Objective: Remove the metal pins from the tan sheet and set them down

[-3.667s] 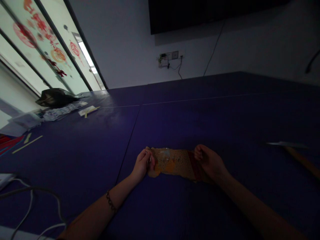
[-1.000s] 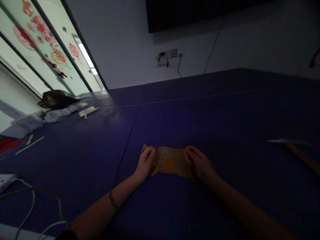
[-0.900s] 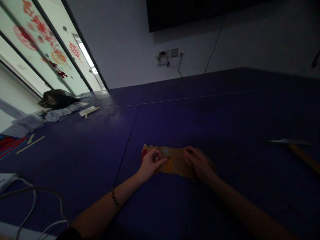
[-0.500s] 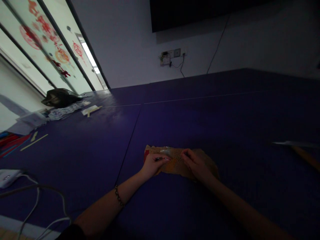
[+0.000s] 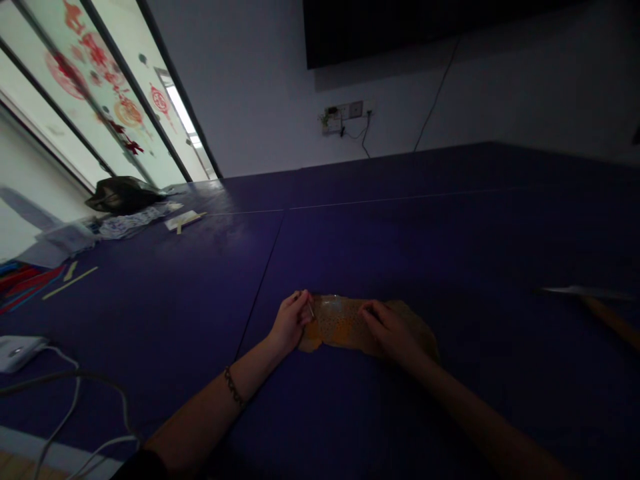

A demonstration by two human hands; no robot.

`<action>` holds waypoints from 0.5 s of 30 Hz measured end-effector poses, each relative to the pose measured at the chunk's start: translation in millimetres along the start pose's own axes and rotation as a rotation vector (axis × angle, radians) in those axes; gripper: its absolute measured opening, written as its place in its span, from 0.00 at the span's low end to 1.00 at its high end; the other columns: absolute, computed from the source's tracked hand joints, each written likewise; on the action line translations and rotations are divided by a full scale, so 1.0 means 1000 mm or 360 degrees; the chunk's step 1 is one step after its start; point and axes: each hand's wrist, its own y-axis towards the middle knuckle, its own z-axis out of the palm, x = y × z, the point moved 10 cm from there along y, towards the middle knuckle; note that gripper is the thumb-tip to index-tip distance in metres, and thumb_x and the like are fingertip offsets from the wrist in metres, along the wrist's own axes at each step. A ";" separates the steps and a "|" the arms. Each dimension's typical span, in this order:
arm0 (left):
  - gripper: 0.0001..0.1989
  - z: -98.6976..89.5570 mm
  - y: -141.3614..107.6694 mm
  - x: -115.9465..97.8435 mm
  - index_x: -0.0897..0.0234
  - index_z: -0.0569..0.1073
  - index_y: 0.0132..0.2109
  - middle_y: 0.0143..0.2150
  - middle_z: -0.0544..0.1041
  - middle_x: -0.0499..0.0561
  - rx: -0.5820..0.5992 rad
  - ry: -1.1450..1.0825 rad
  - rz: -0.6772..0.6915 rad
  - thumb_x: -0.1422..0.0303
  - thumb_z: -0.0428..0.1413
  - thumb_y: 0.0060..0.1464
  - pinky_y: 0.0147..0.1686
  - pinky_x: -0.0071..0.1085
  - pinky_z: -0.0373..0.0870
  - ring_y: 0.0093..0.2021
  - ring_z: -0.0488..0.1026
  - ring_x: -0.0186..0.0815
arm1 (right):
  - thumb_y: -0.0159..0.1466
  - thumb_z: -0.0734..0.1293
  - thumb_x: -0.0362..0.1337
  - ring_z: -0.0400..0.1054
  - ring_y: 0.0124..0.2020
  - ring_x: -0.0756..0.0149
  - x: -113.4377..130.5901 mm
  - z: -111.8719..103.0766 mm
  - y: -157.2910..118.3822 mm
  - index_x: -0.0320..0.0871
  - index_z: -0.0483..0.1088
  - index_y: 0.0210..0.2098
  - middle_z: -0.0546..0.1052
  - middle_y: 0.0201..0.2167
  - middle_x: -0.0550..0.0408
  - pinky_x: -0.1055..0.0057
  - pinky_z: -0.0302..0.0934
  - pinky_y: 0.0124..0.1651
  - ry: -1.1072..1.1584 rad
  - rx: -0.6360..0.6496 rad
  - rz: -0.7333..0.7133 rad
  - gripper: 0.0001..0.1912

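A flat brown piece (image 5: 333,327), like cardboard or thick paper, lies on the dark blue table. It has dark dots, an orange patch and a shiny, tape-like strip along its far edge. At its left end is my left hand (image 5: 291,321), fingers closed, with a thin pale sliver showing by the fingertips; its kind is unclear. My right hand (image 5: 390,330) rests over the right part of the piece, thumb and fingers pinched together. Whatever that pinch may hold is too dark and small to make out.
A tool with a light blade and an orange-brown handle (image 5: 607,320) lies at the right. White power strip (image 5: 20,352) and cables are at near left. Coloured strips (image 5: 30,287), papers and a black bag (image 5: 123,195) sit at far left. A wall stands behind the table.
My left hand has moved left and slightly up, from over the brown piece to its left end, uncovering more dots. My right hand has stayed nearly in place.
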 end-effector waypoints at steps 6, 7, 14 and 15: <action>0.15 0.016 -0.007 0.009 0.66 0.60 0.23 0.21 0.60 0.44 0.0164 -0.0301 -0.0221 0.64 0.53 0.53 0.23 0.21 0.63 0.22 0.60 0.25 | 0.53 0.64 0.40 0.62 0.19 0.69 -0.013 -0.008 0.004 0.44 0.68 0.30 0.65 0.15 0.63 0.72 0.57 0.25 0.0404 0.0038 0.0156 0.08; 0.14 0.021 -0.009 0.012 0.66 0.60 0.24 0.20 0.59 0.44 0.0220 -0.0326 -0.0286 0.64 0.52 0.54 0.21 0.20 0.61 0.20 0.59 0.25 | 0.53 0.64 0.41 0.63 0.20 0.69 -0.013 -0.012 0.006 0.44 0.68 0.31 0.67 0.17 0.62 0.71 0.59 0.25 0.0480 0.0030 0.0175 0.09; 0.10 0.037 -0.028 0.036 0.69 0.64 0.28 0.17 0.55 0.41 0.0338 -0.0404 -0.0637 0.69 0.51 0.56 0.14 0.15 0.51 0.15 0.54 0.20 | 0.51 0.65 0.34 0.69 0.26 0.65 0.001 -0.039 0.018 0.43 0.69 0.29 0.72 0.25 0.54 0.68 0.67 0.32 0.0801 0.0034 0.0246 0.04; 0.09 0.035 -0.029 0.037 0.69 0.65 0.29 0.18 0.58 0.42 0.0283 -0.0423 -0.0642 0.70 0.51 0.56 0.16 0.16 0.55 0.17 0.58 0.21 | 0.52 0.65 0.33 0.69 0.26 0.65 0.006 -0.037 0.019 0.43 0.70 0.28 0.72 0.24 0.54 0.67 0.67 0.32 0.0810 0.0069 0.0247 0.03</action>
